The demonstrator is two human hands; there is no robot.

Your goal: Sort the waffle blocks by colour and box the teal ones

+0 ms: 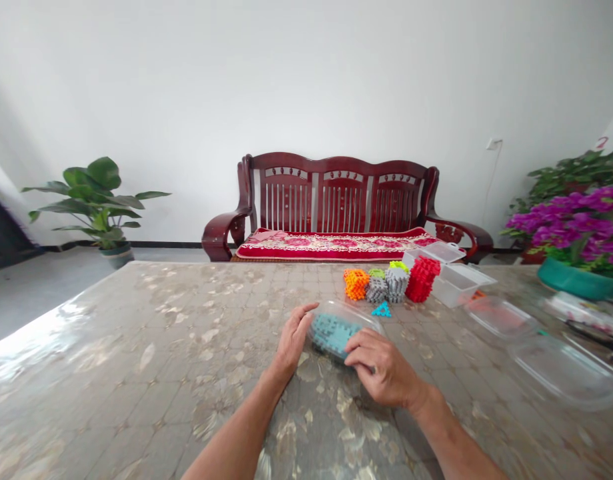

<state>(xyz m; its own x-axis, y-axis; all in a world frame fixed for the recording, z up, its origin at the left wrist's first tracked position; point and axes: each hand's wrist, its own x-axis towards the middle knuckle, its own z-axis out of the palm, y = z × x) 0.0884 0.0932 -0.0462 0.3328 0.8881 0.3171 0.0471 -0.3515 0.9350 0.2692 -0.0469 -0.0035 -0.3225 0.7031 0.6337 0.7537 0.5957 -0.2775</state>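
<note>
A clear plastic container (354,309) sits on the table in front of me, packed with turquoise interlocking plastic pieces (331,333). My left hand (292,339) grips its left side, fingers along the rim. Over the near right corner my right hand (384,367) is curled, its fingertips at the turquoise pieces; what lies between the fingers is hidden. Just beyond the container is one loose turquoise triangle piece (381,310). Behind it stand stacks of the same kind of pieces: orange (356,285), dark grey (377,289), light grey (397,285) and red (423,279).
Open clear boxes (459,285) stand right of the stacks. Two clear lids (569,373) lie on the right side of the patterned table (151,373). A turquoise pot (579,279) with purple flowers is at the right edge. Beyond the table is a wooden bench (341,193).
</note>
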